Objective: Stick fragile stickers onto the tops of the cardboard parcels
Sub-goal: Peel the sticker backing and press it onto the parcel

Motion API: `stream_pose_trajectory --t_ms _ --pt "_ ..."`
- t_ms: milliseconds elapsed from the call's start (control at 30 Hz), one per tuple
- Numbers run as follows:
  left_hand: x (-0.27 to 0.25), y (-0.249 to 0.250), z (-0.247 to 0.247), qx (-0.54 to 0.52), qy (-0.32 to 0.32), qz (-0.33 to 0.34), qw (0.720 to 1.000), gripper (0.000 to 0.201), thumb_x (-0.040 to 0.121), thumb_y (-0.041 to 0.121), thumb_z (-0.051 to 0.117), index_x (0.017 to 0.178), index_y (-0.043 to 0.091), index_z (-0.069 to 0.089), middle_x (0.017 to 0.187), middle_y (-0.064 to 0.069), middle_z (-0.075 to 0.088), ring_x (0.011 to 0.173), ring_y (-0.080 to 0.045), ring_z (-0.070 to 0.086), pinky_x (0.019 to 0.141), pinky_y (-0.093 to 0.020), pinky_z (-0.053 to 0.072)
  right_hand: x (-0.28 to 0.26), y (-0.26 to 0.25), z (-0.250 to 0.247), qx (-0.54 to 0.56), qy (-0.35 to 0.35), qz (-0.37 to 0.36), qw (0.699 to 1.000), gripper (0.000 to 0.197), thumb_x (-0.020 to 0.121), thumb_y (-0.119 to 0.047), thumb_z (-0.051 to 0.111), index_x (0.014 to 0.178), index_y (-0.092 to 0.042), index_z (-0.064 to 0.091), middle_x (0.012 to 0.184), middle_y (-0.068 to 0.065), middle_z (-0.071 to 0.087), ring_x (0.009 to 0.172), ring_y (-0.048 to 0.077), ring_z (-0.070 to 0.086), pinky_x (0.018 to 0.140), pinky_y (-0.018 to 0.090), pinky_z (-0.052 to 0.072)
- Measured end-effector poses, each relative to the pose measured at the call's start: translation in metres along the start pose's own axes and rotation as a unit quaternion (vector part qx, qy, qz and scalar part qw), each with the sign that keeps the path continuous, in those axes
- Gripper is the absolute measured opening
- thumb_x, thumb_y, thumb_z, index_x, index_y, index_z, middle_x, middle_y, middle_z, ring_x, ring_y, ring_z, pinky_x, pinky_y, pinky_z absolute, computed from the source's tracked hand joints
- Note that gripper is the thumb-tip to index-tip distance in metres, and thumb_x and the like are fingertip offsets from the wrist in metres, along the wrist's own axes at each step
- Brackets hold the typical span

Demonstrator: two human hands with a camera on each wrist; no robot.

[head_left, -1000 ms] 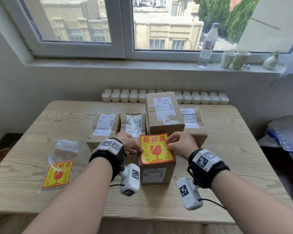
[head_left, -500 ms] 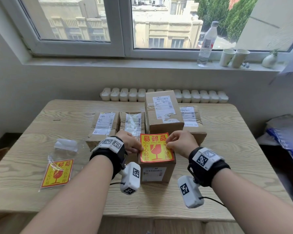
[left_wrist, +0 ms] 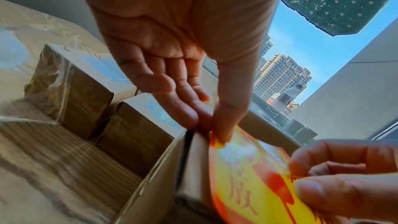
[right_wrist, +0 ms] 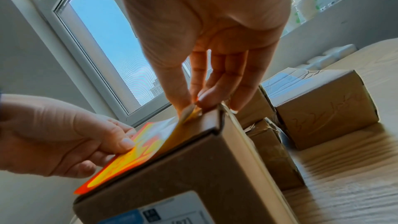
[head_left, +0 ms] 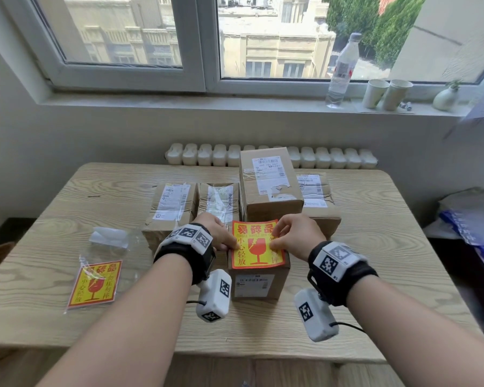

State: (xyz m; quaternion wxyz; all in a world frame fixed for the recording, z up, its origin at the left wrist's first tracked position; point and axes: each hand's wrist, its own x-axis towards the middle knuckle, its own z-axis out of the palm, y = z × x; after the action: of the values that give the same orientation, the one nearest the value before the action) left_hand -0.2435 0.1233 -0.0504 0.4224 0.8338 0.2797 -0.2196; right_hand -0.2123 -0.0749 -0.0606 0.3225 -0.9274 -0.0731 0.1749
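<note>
Head view showed us the fragile sticker point(head_left: 258, 244), red and yellow, lying on top of the small cardboard parcel point(head_left: 259, 280) at the near middle of the tabletop point(head_left: 375, 247). Our left hand point(head_left: 218, 233) pinched the sticker's left edge, thumb on its face and fingers under it. Our right hand point(head_left: 298, 236) pinched its right edge between thumb and forefinger. From the right wrist we saw the sticker's near edge down on the parcel top while the pinched side stood a little off the cardboard.

Just beyond our hands stood a taller parcel point(head_left: 270, 185), with two low parcels point(head_left: 171, 210) beyond the left hand and another point(head_left: 317, 202) beyond the right. Well to the left of the left hand lay a clear bag of stickers point(head_left: 95, 283). Farther off, a water bottle point(head_left: 342, 68) and two paper cups point(head_left: 386, 93) stood on the windowsill point(head_left: 179, 103).
</note>
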Motion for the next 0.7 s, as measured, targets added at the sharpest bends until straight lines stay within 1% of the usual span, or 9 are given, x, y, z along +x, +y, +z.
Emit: stream_pose_trajectory --t_ms 100,167,233,333,433,500,600,633,700 --pt "0.003 0.000 0.001 0.025 0.007 0.008 1.000 0.031 0.061 0.020 0.088 0.070 0.015 0.058 0.087 -0.007 0.076 0.070 -0.014 0.067 0.069 -0.028 0.057 -0.001 0.000 0.002 -0.021 0.001 -0.009 1.000 0.025 0.063 -0.026 0.086 0.075 -0.027 0.065 0.073 -0.012 0.059 0.075 0.010 0.059 0.069 0.025 0.047" --pt "0.004 0.001 0.002 0.045 0.008 0.008 0.999 0.031 0.061 0.022 0.088 0.070 0.016 0.059 0.087 -0.006 0.076 0.073 -0.015 0.068 0.077 -0.031 0.058 -0.002 -0.001 0.003 -0.043 -0.001 -0.011 0.999 0.030 0.061 -0.031 0.086 0.080 -0.028 0.064 0.076 -0.011 0.059 0.078 0.012 0.060 0.069 0.026 0.047" --pt "0.005 0.002 0.003 0.070 0.005 0.009 0.997 0.034 0.061 0.027 0.088 0.077 0.013 0.062 0.089 -0.006 0.075 0.078 -0.016 0.069 0.078 -0.031 0.058 -0.005 -0.003 0.003 -0.085 -0.009 -0.017 0.996 0.039 0.060 -0.039 0.086 0.089 -0.032 0.062 0.085 -0.010 0.058 0.084 0.014 0.061 0.074 0.028 0.048" --pt "0.004 0.002 0.003 0.137 0.035 -0.001 0.990 0.067 0.050 0.048 0.089 0.100 0.008 0.067 0.100 -0.009 0.072 0.093 -0.021 0.068 0.081 -0.034 0.055 -0.009 -0.005 0.001 -0.148 -0.031 -0.020 0.988 0.060 0.058 -0.052 0.085 0.106 -0.036 0.053 0.099 -0.007 0.048 0.095 0.017 0.056 0.084 0.033 0.049" --pt "-0.001 0.001 0.001 0.173 0.032 -0.001 0.984 0.085 0.051 0.060 0.084 0.111 0.004 0.063 0.108 -0.010 0.069 0.101 -0.022 0.065 0.077 -0.031 0.052 -0.013 -0.002 -0.003 -0.154 -0.060 -0.018 0.986 0.079 0.055 -0.056 0.085 0.118 -0.032 0.044 0.103 -0.006 0.043 0.093 0.015 0.053 0.079 0.033 0.049" --pt "-0.003 0.000 0.003 0.184 0.003 0.003 0.983 0.094 0.044 0.069 0.081 0.111 0.007 0.060 0.106 -0.007 0.066 0.098 -0.022 0.064 0.079 -0.030 0.054 -0.015 0.000 -0.003 -0.129 -0.066 -0.015 0.989 0.083 0.055 -0.052 0.087 0.118 -0.026 0.041 0.103 -0.005 0.046 0.092 0.015 0.055 0.076 0.036 0.055" --pt "0.003 -0.006 0.014 0.186 -0.054 0.000 0.981 0.117 0.015 0.076 0.078 0.113 0.013 0.062 0.107 -0.004 0.069 0.098 -0.021 0.065 0.088 -0.038 0.055 -0.015 0.004 -0.001 -0.046 -0.081 0.004 0.996 0.074 0.057 -0.037 0.091 0.108 -0.019 0.041 0.103 0.000 0.054 0.086 0.019 0.064 0.065 0.037 0.060" --pt "0.007 -0.009 0.016 0.184 -0.067 -0.002 0.981 0.114 0.014 0.073 0.080 0.110 0.014 0.064 0.106 -0.003 0.071 0.097 -0.020 0.066 0.088 -0.038 0.055 -0.015 0.006 -0.002 -0.013 -0.090 0.015 0.996 0.069 0.059 -0.031 0.091 0.105 -0.017 0.041 0.100 0.002 0.056 0.080 0.019 0.066 0.058 0.034 0.059" --pt "0.002 -0.010 0.013 0.145 -0.101 -0.017 0.984 0.085 0.030 0.062 0.088 0.097 0.014 0.068 0.102 -0.002 0.073 0.091 -0.016 0.066 0.089 -0.037 0.054 -0.012 0.012 -0.006 0.048 -0.106 0.044 0.992 0.054 0.066 -0.018 0.088 0.097 -0.014 0.045 0.092 0.006 0.060 0.065 0.018 0.067 0.055 0.033 0.059"
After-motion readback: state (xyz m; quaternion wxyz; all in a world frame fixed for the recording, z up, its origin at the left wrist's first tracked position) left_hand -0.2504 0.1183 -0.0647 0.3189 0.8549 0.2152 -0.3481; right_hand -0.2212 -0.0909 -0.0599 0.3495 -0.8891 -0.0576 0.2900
